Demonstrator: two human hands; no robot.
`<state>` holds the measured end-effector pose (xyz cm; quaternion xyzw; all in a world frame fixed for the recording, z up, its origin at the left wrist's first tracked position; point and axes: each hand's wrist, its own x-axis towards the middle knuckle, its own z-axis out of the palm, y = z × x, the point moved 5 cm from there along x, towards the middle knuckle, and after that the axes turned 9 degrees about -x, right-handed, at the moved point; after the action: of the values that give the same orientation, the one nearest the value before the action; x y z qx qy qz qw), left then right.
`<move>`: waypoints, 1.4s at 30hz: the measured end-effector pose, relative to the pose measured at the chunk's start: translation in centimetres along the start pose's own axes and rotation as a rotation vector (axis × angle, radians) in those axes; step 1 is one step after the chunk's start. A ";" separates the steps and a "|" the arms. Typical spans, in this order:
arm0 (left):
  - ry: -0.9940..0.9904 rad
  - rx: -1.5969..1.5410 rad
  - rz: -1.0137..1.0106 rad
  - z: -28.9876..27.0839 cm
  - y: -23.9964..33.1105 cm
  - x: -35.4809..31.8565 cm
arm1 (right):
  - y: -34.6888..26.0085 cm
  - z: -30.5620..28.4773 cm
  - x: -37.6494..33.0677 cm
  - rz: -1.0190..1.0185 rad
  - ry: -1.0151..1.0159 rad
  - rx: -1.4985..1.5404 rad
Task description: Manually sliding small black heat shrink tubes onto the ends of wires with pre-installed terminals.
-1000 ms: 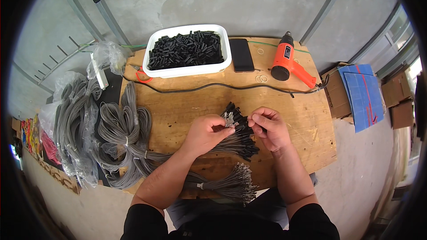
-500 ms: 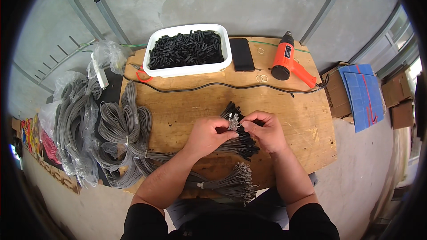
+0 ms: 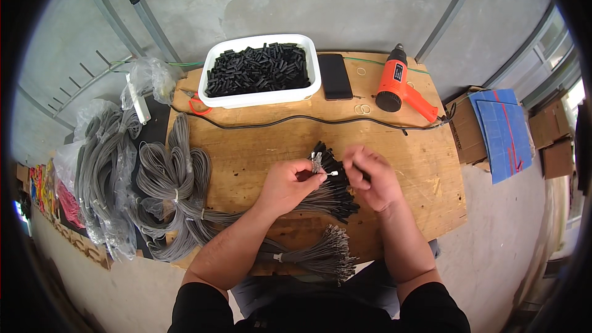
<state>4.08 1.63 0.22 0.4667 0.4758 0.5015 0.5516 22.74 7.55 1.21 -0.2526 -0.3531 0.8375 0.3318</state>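
Observation:
My left hand [image 3: 288, 186] is closed around several thin grey cables, their bare metal terminals [image 3: 317, 161] poking up past the thumb and forefinger. One pale terminal [image 3: 333, 173] sticks out to the right from its fingertips. Just apart from it, my right hand [image 3: 374, 179] is raised with curled fingers; a dark bit shows between them, too small to name. Beneath both hands lies a fan of grey cables with black sleeves [image 3: 345, 209] on their ends. Nearer me rests another tied cable bundle [image 3: 336, 253] with bare metal terminals.
A white tray [image 3: 265, 102] full of short black sleeves stands at the back. Beside it are a phone [image 3: 335, 77], an orange heat gun [image 3: 394, 80] and red-handled pliers [image 3: 198, 106]. A black cord [image 3: 296, 117] crosses the wooden table [image 3: 419, 166]. Coiled grey cables [image 3: 169, 179] lie left.
My right hand has drawn back to the right, away from the terminals, and its fingers have curled in. The pale terminal now shows at my left fingertips. My left hand has barely moved.

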 end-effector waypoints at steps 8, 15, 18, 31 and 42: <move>0.007 -0.041 -0.066 -0.1 -0.1 0.1 | -0.4 -2.1 0.6 -0.069 0.163 0.098; 0.008 -0.105 -0.054 -0.2 -0.2 0.1 | -0.4 -0.1 0.0 -0.062 0.247 -0.177; 0.008 -0.085 -0.055 -0.2 -0.1 0.1 | -0.1 -0.4 -0.1 -0.067 0.162 -0.242; 0.058 -0.102 -0.017 -0.5 0.3 0.0 | 0.4 1.7 -0.3 -0.061 0.156 -0.389; 0.119 -0.029 0.054 -0.4 0.7 -0.1 | 1.2 1.2 0.0 -0.139 0.130 -0.405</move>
<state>3.57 1.54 0.84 0.4406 0.4876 0.5500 0.5153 21.49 6.42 1.00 -0.3426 -0.5084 0.7066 0.3534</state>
